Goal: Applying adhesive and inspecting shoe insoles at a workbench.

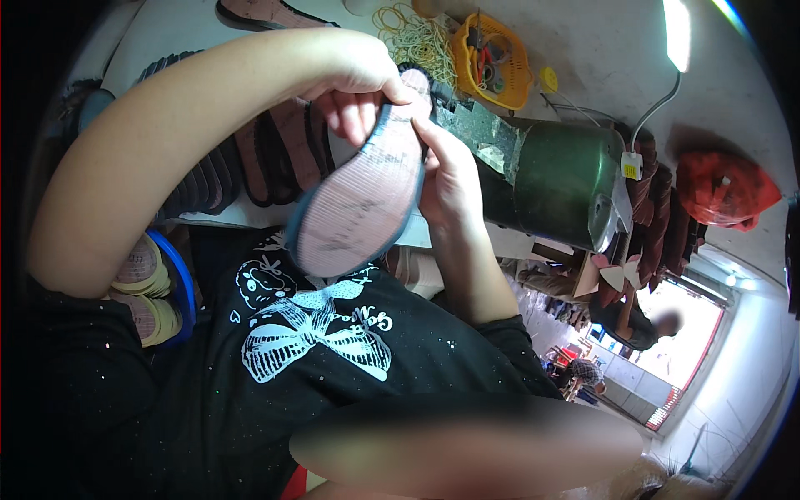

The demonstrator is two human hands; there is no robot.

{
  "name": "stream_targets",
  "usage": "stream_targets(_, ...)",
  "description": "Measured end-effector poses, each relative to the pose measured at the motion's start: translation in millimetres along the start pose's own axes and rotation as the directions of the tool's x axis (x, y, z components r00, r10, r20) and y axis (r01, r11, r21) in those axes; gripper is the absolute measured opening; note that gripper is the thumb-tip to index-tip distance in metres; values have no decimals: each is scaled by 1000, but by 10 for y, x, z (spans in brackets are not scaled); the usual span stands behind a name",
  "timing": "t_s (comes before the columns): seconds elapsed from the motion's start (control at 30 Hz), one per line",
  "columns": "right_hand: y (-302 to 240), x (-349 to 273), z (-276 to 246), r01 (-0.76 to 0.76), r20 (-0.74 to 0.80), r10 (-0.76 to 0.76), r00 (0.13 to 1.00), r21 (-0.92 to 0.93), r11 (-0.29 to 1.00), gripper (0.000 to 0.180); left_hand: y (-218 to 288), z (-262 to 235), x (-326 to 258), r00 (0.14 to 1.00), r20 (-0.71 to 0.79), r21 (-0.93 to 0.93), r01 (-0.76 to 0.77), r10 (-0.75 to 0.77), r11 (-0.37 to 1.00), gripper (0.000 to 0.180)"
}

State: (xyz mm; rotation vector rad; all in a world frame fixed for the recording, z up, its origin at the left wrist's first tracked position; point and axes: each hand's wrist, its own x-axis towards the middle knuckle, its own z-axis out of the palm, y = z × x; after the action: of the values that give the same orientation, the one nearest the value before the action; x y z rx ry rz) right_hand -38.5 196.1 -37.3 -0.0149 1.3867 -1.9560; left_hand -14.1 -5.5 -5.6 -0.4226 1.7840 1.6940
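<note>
A shoe sole (pixel 358 208) with a pink, finely ribbed face and a dark blue rim slants across the middle in front of my chest. Its narrow end points up and away from me. My left hand (pixel 362 87) reaches over from the left and pinches the sole near that narrow end, its other fingers curled beside the edge. Along the right edge my right hand (pixel 450 171) grips it, thumb on the pink face. The fingers behind the sole are hidden.
Dark-edged pink soles (pixel 279 154) lie on the table behind. A dark green machine (pixel 567 179) stands right of my hands. Beyond are tan bands (pixel 412 37), a yellow basket (pixel 527 79) and a red bag (pixel 725 192). Left, a blue bin (pixel 185 279) holds yellowish soles. Two people are far right.
</note>
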Motion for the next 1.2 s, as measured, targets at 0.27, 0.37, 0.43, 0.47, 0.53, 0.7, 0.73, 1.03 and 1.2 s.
stream_targets(0.27,-42,-538,-118,-225,60,266,962,-379,898,21,31,-24,111,991,-108,95,-67,77,993,51)
stream_targets(0.37,44,-441,-41,-76,50,87,995,-199,977,25,26,-69,214,957,-220,288,-124,191,950,55)
stream_targets(0.43,79,-323,-1,-58,46,66,997,-153,987,26,-52,-151,350,861,-312,489,-216,401,845,55)
stream_targets(0.47,100,-266,3,-48,38,53,998,-110,993,28,-102,-155,369,859,-315,495,-214,403,842,55)
stream_targets(0.53,134,-156,7,-13,55,20,998,-125,992,30,-185,-181,419,708,-442,608,-216,551,764,53)
stream_targets(0.7,126,-15,87,1,17,0,1000,-49,999,33,-248,-120,234,901,-121,121,-404,417,907,60)
stream_targets(0.73,125,-3,111,2,-13,-2,1000,-10,1000,31,-255,-73,221,921,-110,-42,-381,375,924,57)
stream_targets(1.03,220,-217,31,-87,111,107,988,-167,982,24,-200,-173,313,937,-142,-68,-329,318,942,58)
stream_targets(1.2,235,-136,126,-73,56,74,996,-19,997,23,0,-286,291,833,-420,581,-59,361,812,86)
